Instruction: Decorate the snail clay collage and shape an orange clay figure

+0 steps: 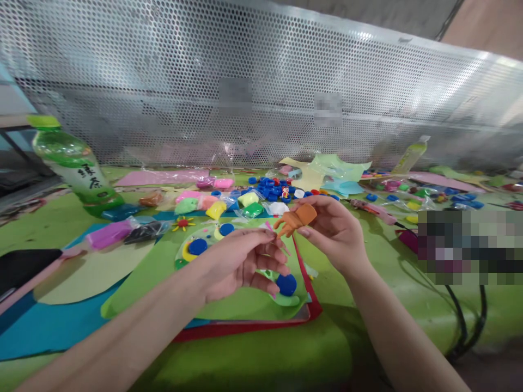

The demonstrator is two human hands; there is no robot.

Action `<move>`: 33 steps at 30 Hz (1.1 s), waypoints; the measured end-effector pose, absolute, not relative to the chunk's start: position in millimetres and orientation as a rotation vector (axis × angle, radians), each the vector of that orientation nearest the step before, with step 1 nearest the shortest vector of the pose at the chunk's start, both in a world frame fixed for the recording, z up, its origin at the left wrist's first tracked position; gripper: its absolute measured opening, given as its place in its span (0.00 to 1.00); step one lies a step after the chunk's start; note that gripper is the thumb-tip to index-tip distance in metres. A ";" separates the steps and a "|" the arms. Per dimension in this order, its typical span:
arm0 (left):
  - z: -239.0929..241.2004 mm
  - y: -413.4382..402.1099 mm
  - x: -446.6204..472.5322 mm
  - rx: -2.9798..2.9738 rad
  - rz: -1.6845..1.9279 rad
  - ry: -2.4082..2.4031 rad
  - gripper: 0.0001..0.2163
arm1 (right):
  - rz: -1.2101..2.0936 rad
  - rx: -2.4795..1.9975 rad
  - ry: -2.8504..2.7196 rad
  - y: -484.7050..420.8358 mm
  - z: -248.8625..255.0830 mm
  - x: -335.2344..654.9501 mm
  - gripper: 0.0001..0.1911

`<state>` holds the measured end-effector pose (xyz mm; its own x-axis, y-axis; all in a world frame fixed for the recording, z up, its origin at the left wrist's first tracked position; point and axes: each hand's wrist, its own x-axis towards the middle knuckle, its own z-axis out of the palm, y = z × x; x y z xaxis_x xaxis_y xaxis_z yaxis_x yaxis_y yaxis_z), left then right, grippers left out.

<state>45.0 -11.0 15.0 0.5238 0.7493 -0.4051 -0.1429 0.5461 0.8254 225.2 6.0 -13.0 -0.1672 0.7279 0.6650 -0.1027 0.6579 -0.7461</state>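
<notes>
A brown-orange modelling clay piece [300, 216], with a broad trunk-like end and several thin branch-like prongs, is raised above the craft sheet. My right hand [337, 234] pinches its broad end between thumb and fingers. At the prongs is my left hand [245, 264], its upper fingertips closed on a prong tip and its lower fingers loosely curled. Below my hands lies a light green paper sheet [147, 294] decorated with blue bottle caps [286, 284] and yellow clay crescents. A red and yellow clay sun [183, 222] sits at its upper edge.
Bagged coloured clay [110, 234] and a heap of blue caps [272, 189] lie behind the sheet. A green drink bottle [77, 169] stands left; another bottle [412, 155] is back right. Black cables [461, 321] hang at right. A perforated metal panel [183, 81] rises behind.
</notes>
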 end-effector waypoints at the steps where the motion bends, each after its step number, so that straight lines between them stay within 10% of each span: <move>1: 14.0 -10.6 44.6 0.887 0.599 0.875 0.11 | 0.818 -0.519 -1.559 7.0 -13.4 225.7 0.16; 20: 9.2 -0.2 25.5 2.716 1.366 0.754 0.15 | 1.463 -0.354 -1.543 17.6 -15.7 229.1 0.15; 33: 12.5 3.2 19.5 2.885 1.326 0.552 0.13 | 1.631 -0.350 -1.469 14.3 -15.0 229.0 0.16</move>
